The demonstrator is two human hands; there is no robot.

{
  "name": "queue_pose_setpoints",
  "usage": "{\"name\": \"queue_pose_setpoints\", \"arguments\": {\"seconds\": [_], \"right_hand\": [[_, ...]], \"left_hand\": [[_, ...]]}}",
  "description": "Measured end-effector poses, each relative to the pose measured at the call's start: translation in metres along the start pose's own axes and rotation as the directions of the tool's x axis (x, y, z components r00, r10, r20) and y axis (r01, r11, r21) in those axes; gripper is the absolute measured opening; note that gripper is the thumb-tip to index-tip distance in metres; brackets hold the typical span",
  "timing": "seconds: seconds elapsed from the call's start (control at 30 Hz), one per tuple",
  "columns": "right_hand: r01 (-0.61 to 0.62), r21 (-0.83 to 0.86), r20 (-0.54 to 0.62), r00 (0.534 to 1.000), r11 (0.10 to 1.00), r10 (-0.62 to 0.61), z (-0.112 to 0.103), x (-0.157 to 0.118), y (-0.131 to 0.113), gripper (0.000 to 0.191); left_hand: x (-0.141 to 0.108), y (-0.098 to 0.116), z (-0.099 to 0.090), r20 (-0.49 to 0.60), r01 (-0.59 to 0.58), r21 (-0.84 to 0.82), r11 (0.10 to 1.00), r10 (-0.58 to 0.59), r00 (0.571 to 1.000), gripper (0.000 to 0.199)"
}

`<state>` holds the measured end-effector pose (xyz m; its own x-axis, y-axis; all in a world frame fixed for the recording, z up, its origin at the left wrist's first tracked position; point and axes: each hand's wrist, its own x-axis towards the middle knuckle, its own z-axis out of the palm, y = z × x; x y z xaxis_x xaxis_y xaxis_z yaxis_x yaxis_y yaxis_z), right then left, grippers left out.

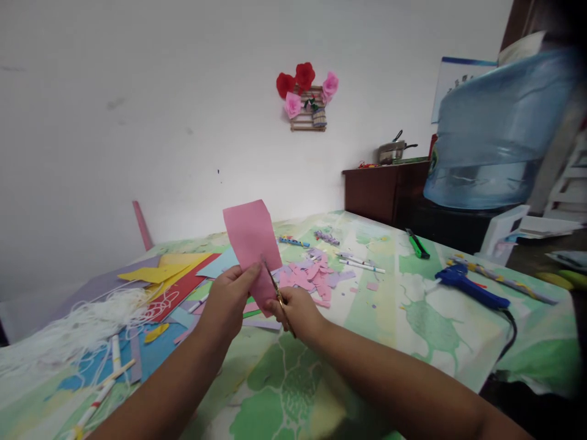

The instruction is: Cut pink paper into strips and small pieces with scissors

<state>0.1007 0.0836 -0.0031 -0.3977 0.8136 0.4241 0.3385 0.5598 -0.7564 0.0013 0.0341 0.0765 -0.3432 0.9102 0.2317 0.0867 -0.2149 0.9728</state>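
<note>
A pink sheet of paper (251, 229) is held up above the table, its top edge curling a little. My left hand (228, 300) pinches it at the lower left, thumb in front. My right hand (300, 315) grips a pair of scissors (274, 284), whose blades point up and left and lie at the paper's lower part. The paper's lower end reaches the right hand's fingertips. Behind the hands, pink and purple paper scraps (312, 276) lie in a loose heap on the patterned tablecloth (293, 382).
White string (87, 318) and coloured sheets (183, 287) cover the left side. Pens (362, 264) lie past the scraps. A green cutter (417, 244) and a blue glue gun (472, 287) with a cord are at the right, near a large water bottle (486, 134).
</note>
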Motion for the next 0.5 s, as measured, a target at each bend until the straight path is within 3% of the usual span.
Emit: {"name": "queue_pose_setpoints", "arguments": {"seconds": [0.2,0.5], "right_hand": [[0.014,0.038,-0.020,1.000,0.999,-0.013,0.002,0.002,0.003,0.040],[0.142,0.120,-0.062,0.989,0.983,-0.135,0.001,0.001,-0.007,0.041]], "left_hand": [[-0.007,0.002,-0.003,-0.007,-0.100,0.156,0.983,0.102,0.995,0.024],[-0.013,0.006,-0.001,-0.018,-0.083,0.264,0.961,0.091,0.996,0.026]]}}
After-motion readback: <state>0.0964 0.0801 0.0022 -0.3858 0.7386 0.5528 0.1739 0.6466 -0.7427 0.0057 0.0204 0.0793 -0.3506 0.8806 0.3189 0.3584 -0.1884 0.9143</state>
